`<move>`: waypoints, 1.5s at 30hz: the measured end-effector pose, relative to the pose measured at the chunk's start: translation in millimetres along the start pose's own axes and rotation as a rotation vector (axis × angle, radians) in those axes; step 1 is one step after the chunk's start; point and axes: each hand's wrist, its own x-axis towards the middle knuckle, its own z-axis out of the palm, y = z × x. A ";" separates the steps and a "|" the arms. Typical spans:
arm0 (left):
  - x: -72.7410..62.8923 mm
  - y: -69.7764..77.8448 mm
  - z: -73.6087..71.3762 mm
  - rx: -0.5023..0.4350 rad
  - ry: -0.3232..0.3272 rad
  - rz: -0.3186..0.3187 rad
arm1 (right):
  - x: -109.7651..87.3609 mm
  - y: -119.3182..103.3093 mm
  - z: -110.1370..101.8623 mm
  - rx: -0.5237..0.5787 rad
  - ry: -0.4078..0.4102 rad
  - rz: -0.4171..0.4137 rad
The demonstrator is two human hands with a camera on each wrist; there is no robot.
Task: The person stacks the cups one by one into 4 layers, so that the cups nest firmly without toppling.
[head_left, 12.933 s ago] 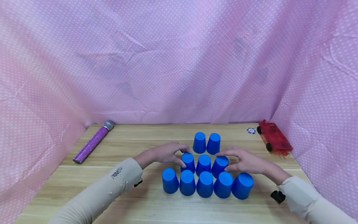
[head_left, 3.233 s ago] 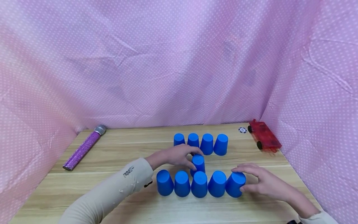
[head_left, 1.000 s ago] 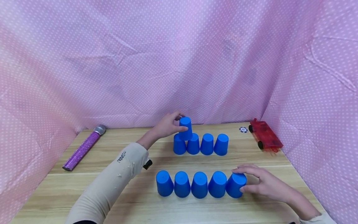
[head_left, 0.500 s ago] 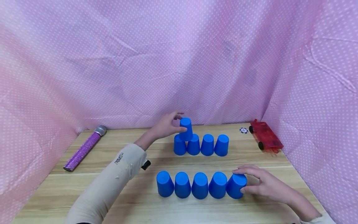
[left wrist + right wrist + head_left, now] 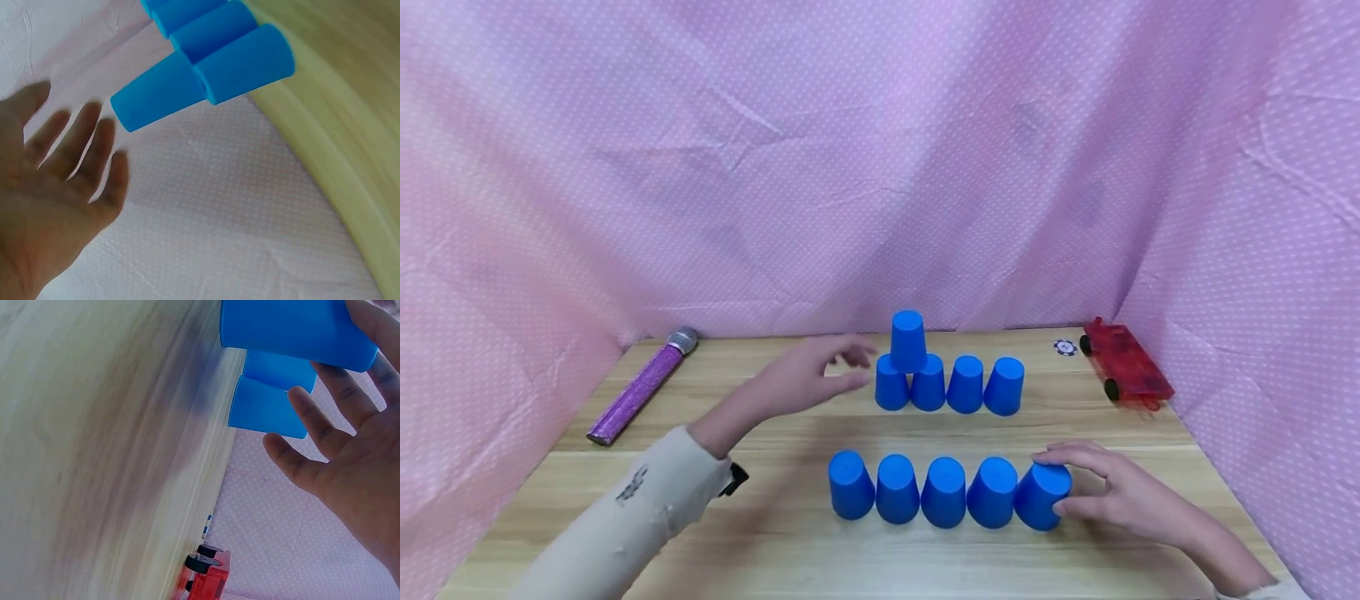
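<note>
An upside-down blue cup stands on the two leftmost cups of the back row, straddling them. My left hand is just left of it, fingers spread and holding nothing; in the left wrist view a gap shows between the fingertips and that stacked cup. In front, a row of several upside-down blue cups runs across the table. My right hand holds the rightmost one, thumb on its near side and fingers at its far side. The right wrist view shows this cup with the other fingers extended.
Two more back-row cups stand right of the stack. A purple glitter microphone lies at the left. A poker chip and a red toy car lie at the back right. Pink dotted cloth hangs behind the wooden table.
My left hand carried the last middle-row cup onto the back row, then let go and drew back to the left. My right hand stays at the rightmost front cup.
</note>
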 end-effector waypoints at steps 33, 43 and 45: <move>-65.9 -27.3 55.4 -0.160 -0.306 -0.163 | -0.4 -1.7 2.6 -0.011 0.036 -0.034; -68.9 -31.1 56.4 -0.198 -0.305 -0.138 | -0.7 -1.5 2.2 0.013 0.017 -0.027; -69.0 -31.6 57.0 -0.195 -0.302 -0.131 | -0.9 -1.3 2.3 0.017 0.015 -0.029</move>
